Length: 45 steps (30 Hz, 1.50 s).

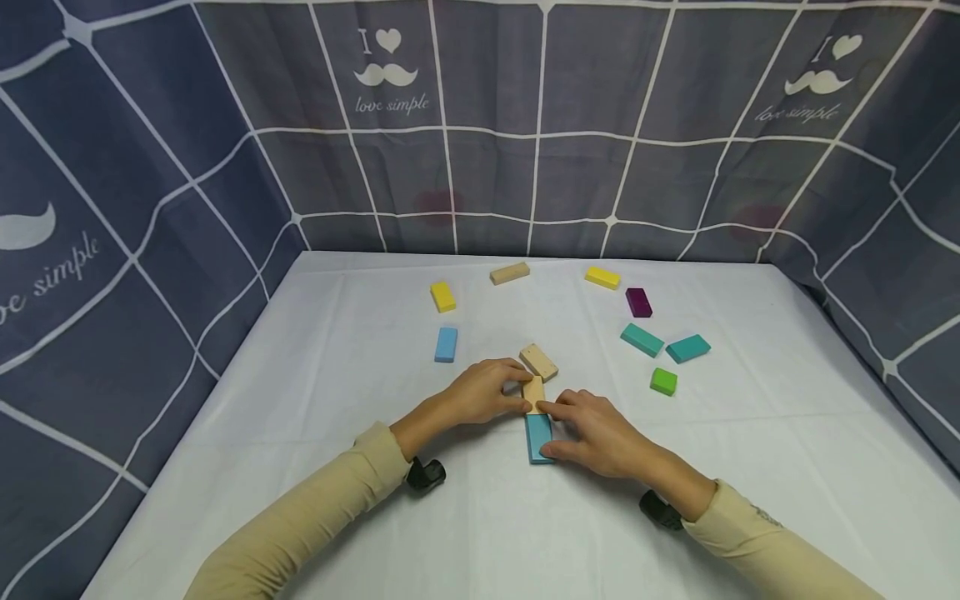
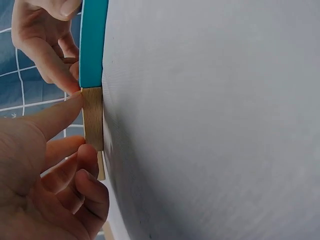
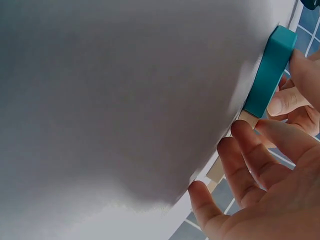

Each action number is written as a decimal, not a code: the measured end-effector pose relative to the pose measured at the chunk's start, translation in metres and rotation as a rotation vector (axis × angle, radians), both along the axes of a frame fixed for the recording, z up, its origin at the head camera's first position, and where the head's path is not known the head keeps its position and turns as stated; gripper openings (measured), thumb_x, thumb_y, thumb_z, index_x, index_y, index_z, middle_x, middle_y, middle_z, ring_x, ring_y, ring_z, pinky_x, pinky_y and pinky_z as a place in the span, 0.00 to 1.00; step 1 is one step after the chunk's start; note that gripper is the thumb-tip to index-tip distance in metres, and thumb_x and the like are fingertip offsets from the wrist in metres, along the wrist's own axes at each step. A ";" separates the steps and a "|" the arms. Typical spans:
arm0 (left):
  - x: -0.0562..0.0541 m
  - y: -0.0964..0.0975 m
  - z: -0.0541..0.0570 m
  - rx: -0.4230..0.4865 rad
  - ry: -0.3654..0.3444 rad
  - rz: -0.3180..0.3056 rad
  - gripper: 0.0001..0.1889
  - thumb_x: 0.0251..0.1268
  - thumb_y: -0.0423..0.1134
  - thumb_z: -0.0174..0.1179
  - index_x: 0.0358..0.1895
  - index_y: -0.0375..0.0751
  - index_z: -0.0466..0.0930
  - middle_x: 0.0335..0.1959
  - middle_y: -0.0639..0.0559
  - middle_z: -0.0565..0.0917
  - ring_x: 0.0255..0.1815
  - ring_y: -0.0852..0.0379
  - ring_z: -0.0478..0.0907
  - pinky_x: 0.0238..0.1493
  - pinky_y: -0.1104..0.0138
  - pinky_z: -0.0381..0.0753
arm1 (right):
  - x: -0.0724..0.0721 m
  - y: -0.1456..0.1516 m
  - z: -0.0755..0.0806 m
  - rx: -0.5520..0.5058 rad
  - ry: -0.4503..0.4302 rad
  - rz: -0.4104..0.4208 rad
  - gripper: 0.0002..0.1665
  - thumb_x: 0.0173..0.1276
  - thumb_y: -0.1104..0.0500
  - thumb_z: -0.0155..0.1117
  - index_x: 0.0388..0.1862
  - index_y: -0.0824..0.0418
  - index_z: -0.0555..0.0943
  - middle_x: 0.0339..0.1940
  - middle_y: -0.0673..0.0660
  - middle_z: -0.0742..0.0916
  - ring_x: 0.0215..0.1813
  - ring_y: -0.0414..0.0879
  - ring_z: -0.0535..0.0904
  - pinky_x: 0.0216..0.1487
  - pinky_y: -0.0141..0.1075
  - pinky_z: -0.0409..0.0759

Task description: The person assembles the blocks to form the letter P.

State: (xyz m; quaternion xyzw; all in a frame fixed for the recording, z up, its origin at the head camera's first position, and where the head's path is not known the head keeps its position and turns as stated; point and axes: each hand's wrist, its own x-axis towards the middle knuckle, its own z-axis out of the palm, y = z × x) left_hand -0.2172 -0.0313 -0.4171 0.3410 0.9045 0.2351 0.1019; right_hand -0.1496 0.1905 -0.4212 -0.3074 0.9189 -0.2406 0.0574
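Observation:
A plain wooden block (image 1: 533,390) lies end to end with a teal block (image 1: 537,439), touching it, on the white cloth. My left hand (image 1: 487,392) holds the wooden block from its left side between thumb and index finger. From the right, my right hand (image 1: 600,433) has its thumb against the teal block and its index fingertip by the wooden block near the joint. In the right wrist view its other fingers (image 3: 232,165) extend loosely along the cloth. Just beyond the wooden block is another plain block (image 1: 538,362), set at an angle.
Toward the back left are a light blue block (image 1: 446,344), a yellow block (image 1: 443,297) and a plain block (image 1: 510,273). Another yellow block (image 1: 602,277), a purple block (image 1: 639,302), two teal blocks (image 1: 642,340) and a green block (image 1: 663,382) lie to the right.

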 end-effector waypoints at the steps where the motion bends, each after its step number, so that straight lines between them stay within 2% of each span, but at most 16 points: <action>1: 0.000 0.000 0.000 0.002 0.000 -0.001 0.25 0.65 0.48 0.67 0.62 0.40 0.80 0.61 0.49 0.79 0.63 0.53 0.74 0.62 0.59 0.71 | 0.000 0.000 0.000 0.005 -0.001 -0.001 0.37 0.65 0.43 0.69 0.67 0.62 0.76 0.46 0.50 0.80 0.42 0.42 0.71 0.43 0.40 0.70; 9: -0.001 0.001 0.003 0.012 0.000 0.012 0.25 0.65 0.50 0.66 0.61 0.41 0.80 0.61 0.50 0.79 0.64 0.53 0.73 0.62 0.59 0.72 | 0.000 0.000 0.000 0.003 0.004 0.003 0.36 0.65 0.44 0.70 0.66 0.62 0.77 0.44 0.50 0.79 0.40 0.41 0.69 0.42 0.38 0.68; 12: -0.005 0.002 0.007 0.026 0.018 0.076 0.24 0.67 0.52 0.64 0.60 0.43 0.81 0.61 0.50 0.79 0.64 0.51 0.73 0.62 0.57 0.72 | 0.001 -0.001 0.001 0.005 0.002 0.007 0.37 0.65 0.44 0.70 0.67 0.62 0.77 0.44 0.50 0.79 0.40 0.41 0.69 0.42 0.39 0.68; 16: -0.017 0.011 0.014 0.018 0.060 0.204 0.27 0.68 0.57 0.60 0.61 0.41 0.80 0.61 0.47 0.79 0.62 0.49 0.75 0.58 0.54 0.75 | 0.001 -0.001 0.002 0.013 0.001 0.004 0.36 0.64 0.44 0.70 0.66 0.63 0.77 0.44 0.50 0.79 0.40 0.42 0.69 0.43 0.39 0.68; 20: -0.031 0.025 0.018 -0.087 0.085 0.298 0.34 0.66 0.64 0.58 0.64 0.40 0.78 0.60 0.46 0.79 0.56 0.47 0.78 0.51 0.55 0.79 | 0.001 -0.001 0.002 0.010 -0.001 -0.004 0.36 0.64 0.45 0.71 0.65 0.64 0.77 0.44 0.51 0.80 0.41 0.42 0.70 0.43 0.40 0.68; 23: -0.038 0.033 0.016 -0.191 0.088 0.330 0.39 0.60 0.71 0.57 0.62 0.40 0.79 0.56 0.47 0.81 0.49 0.49 0.80 0.45 0.56 0.80 | 0.001 -0.002 0.002 0.005 0.001 0.001 0.36 0.64 0.45 0.71 0.66 0.64 0.77 0.45 0.51 0.80 0.42 0.42 0.70 0.44 0.40 0.68; 28: -0.042 0.039 0.008 -0.290 0.116 0.307 0.41 0.51 0.78 0.57 0.48 0.41 0.84 0.43 0.50 0.79 0.33 0.54 0.77 0.38 0.58 0.78 | 0.001 -0.002 0.001 0.015 0.004 0.001 0.37 0.64 0.45 0.71 0.66 0.64 0.77 0.46 0.51 0.80 0.42 0.42 0.70 0.45 0.41 0.69; 32: -0.042 0.040 0.007 -0.293 0.129 0.278 0.36 0.52 0.75 0.59 0.41 0.43 0.84 0.38 0.52 0.76 0.28 0.55 0.74 0.32 0.61 0.76 | 0.000 -0.001 0.003 0.030 0.013 0.001 0.36 0.64 0.46 0.71 0.66 0.64 0.77 0.46 0.51 0.80 0.42 0.42 0.70 0.44 0.40 0.69; 36: -0.043 0.040 0.010 -0.279 0.115 0.259 0.31 0.56 0.70 0.62 0.42 0.43 0.83 0.37 0.53 0.76 0.29 0.55 0.74 0.31 0.62 0.74 | -0.001 -0.002 0.006 0.031 0.023 0.003 0.36 0.63 0.46 0.72 0.65 0.64 0.77 0.46 0.52 0.80 0.42 0.42 0.70 0.44 0.39 0.69; 42: -0.052 0.032 0.010 -0.225 0.080 0.246 0.28 0.59 0.64 0.64 0.43 0.41 0.83 0.39 0.51 0.76 0.29 0.55 0.73 0.29 0.64 0.72 | -0.002 -0.002 0.004 0.024 0.001 -0.001 0.37 0.63 0.46 0.71 0.66 0.64 0.77 0.46 0.51 0.80 0.42 0.42 0.70 0.44 0.39 0.69; 45: -0.057 0.023 0.009 -0.195 0.055 0.233 0.29 0.59 0.62 0.66 0.50 0.39 0.83 0.40 0.51 0.76 0.32 0.56 0.73 0.29 0.66 0.71 | -0.001 -0.002 0.003 0.025 -0.005 -0.002 0.37 0.63 0.45 0.71 0.66 0.64 0.77 0.46 0.52 0.80 0.41 0.42 0.70 0.43 0.38 0.70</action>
